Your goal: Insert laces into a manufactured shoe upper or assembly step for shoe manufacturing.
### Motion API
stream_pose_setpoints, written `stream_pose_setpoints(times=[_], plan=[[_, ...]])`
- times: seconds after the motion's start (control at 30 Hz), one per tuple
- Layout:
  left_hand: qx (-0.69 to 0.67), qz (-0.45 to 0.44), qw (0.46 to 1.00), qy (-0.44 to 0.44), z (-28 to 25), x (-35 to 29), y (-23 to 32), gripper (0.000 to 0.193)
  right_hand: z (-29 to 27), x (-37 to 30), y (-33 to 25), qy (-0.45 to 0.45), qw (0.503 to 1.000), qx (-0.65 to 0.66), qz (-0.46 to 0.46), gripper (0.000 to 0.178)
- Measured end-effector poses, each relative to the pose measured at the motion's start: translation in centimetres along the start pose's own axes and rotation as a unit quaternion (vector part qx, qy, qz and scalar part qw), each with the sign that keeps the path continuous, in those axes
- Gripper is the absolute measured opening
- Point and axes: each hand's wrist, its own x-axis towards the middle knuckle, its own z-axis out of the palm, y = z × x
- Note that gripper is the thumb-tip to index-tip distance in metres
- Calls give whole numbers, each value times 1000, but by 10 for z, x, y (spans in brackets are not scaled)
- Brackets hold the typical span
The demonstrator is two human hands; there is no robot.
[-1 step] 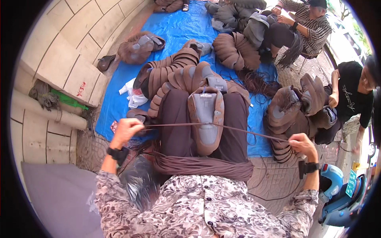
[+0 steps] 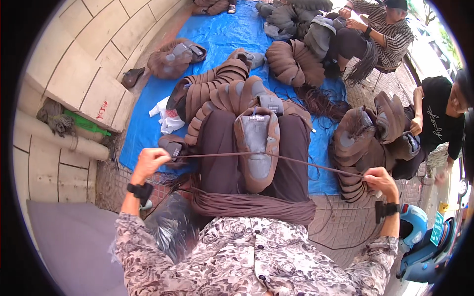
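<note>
A brown shoe upper point(image 2: 256, 170) with a grey ribbed tongue lies between my knees, its toe toward me. One thin brown shoelace point(image 2: 316, 166) runs through its front, near the bottom of the tongue, and stretches taut to both sides. My left hand point(image 2: 152, 162) pinches the left end of that lace, out past my left knee. At the other end, my right hand point(image 2: 380, 180) is closed on the lace, to the right of my lap. Across my thighs rests a thick bundle of brown laces point(image 2: 254, 207).
Curved stacks of brown shoe uppers point(image 2: 224, 81) lie ahead on a blue tarp point(image 2: 217, 29). More uppers point(image 2: 355, 143) are piled at right, beside a person in black. Another person in stripes sits farther back. A clear plastic bag point(image 2: 173, 222) lies left; a blue scooter point(image 2: 419, 237) stands right.
My hands have drawn slightly farther apart, the left moving left and the right moving right. The shoe upper has hardly moved.
</note>
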Motion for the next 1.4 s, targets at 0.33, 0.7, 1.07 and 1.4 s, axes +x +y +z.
stream_pose_setpoints(times=[0.33,0.7,1.07,1.4], plan=[[113,-65,987,93,-105,-98,-98,12,-71,-65,48,190,957,-218,17,12],[352,-20,873,338,-158,-139,-145,9,-118,-93,128,415,796,-427,-113,14],[402,-95,804,427,-143,-151,-167,16,-79,-47,210,653,742,-150,-28,23],[-306,28,903,301,-57,-35,-29,32,110,25,-12,365,875,228,-220,37]])
